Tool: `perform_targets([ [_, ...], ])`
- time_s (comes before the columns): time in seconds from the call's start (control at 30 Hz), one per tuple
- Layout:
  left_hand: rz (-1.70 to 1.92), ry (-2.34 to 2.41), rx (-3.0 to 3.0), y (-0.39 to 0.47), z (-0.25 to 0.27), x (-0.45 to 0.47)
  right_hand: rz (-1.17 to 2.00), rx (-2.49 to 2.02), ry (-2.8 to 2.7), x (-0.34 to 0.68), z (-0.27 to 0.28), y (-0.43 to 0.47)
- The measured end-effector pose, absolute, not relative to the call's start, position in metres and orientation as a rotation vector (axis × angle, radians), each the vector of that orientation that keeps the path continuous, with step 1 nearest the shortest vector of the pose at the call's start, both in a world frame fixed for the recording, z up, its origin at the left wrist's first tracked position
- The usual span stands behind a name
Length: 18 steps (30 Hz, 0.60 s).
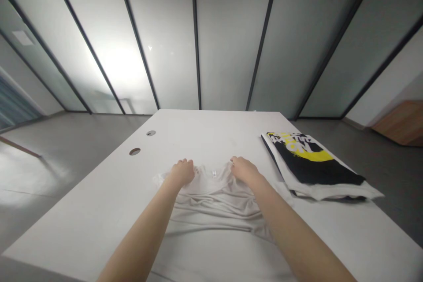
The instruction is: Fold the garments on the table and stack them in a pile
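A white shirt (214, 202) lies wrinkled on the white table, its neckline toward the far side and a small label (214, 173) inside the collar. My left hand (183, 172) is closed on the fabric at the left of the neckline. On the opposite side of the collar, my right hand (243, 169) pinches the cloth near the shoulder. Folds bunch up across the shirt between my forearms, and its lower part runs toward me, past the bottom of the view.
Folded garments (313, 163), the top one with a black, yellow and white print, lie at the right edge of the white table (211, 132). Two round holes pierce the tabletop at the left, one the nearer hole (135, 151). Frosted glass panels (228, 44) stand behind.
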<state>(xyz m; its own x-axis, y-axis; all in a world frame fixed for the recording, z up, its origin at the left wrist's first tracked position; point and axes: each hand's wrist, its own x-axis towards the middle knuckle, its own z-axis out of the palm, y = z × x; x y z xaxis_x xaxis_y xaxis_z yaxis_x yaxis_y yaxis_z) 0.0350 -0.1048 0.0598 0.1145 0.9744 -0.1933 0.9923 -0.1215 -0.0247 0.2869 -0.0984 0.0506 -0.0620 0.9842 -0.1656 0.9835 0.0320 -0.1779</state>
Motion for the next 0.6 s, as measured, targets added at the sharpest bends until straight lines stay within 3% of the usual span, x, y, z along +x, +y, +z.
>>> perform_targets([
  [0.2, -0.266, 1.698, 2.293, -0.086, 0.051, 0.028, 0.502, -2.101, -2.223, 0.324, 0.030, -0.085],
  [0.37, 0.057, 1.367, 2.189, -0.066, 0.052, 0.007, 0.854, -1.956, -2.239, 0.338, 0.033, -0.081],
  [0.6, 0.265, 1.242, 1.855, -0.061, 0.062, -0.033, 1.036, -1.568, -2.144, 0.359, 0.053, -0.081],
])
